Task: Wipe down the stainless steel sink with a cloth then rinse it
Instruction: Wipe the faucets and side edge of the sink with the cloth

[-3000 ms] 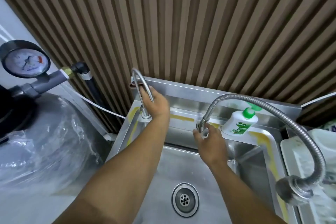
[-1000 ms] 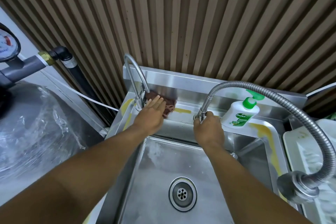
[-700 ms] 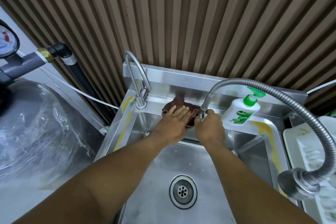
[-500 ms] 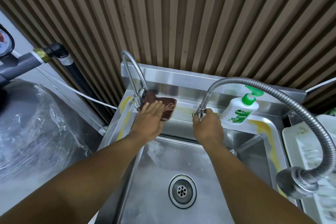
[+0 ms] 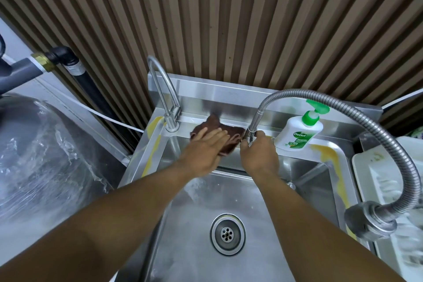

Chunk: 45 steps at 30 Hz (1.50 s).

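Two hands at the rear ledge of the stainless steel sink (image 5: 196,254). Left hand (image 5: 203,146): fingers straight, together, pressing flat on the brown cloth (image 5: 234,134), just right of the gooseneck tap (image 5: 165,98). Cloth: soft, light, apt to bunch; best held under a flat palm. Right hand (image 5: 259,152): fingers curled round the base of the flexible hose tap (image 5: 258,112). Cloth's near half hidden under the hand; wetness hard to judge

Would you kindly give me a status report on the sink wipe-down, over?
Left hand flat on brown cloth, back ledge of sink. Right hand grips flexible tap at its base. Soap bottle stands on ledge, just right of it.
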### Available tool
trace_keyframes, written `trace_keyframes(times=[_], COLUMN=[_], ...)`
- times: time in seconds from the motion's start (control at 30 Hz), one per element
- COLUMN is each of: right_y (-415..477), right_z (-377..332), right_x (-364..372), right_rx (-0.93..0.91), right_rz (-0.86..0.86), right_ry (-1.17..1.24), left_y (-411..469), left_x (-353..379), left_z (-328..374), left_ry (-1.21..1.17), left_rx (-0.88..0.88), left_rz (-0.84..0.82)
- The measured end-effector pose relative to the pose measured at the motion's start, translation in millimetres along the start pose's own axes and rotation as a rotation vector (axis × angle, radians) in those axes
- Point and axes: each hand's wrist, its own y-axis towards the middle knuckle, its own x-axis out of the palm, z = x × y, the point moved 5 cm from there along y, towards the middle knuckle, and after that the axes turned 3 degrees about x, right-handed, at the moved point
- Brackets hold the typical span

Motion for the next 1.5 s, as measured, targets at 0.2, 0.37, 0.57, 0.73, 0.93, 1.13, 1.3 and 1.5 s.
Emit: trace_keyframes(times=[0.2, 0.37, 0.57, 0.73, 0.93, 1.13, 1.3, 1.5], right_y=[1, -1, -1, 1, -1, 0, 0, -1], right_z=[0, 1, 2, 2, 3, 2, 4, 5], right_x=[1, 1, 2, 3, 5, 6, 6, 6], right_rx=[-0.004, 0.004, 0.006, -0.005, 0.009, 0.01, 0.014, 0.008], right_rz=[-0.001, -0.005, 0.006, 0.009, 0.021, 0.02, 0.015, 0.026], right_ry=[0.019, 0.034, 0.035, 0.038, 0.07, 0.07, 0.06, 0.101], left_y=[-20, 21, 18, -15, 9, 30, -2, -14], left_x=[-14, 2, -4, -4, 1, -9, 3, -3], left_z=[-41, 21, 29, -17, -12, 35, -13, -41], left_ry=[-0.011, -0.181, -0.42, -0.202, -0.158, -0.244, -0.127, -0.054], left_rx=[-0.337, -0.263, -0.136, -0.024, -0.21, -0.12, -0.087, -0.383], left_rz=[0.093, 0.037, 0.099, 0.056, 0.001, 0.036, 0.005, -0.002])
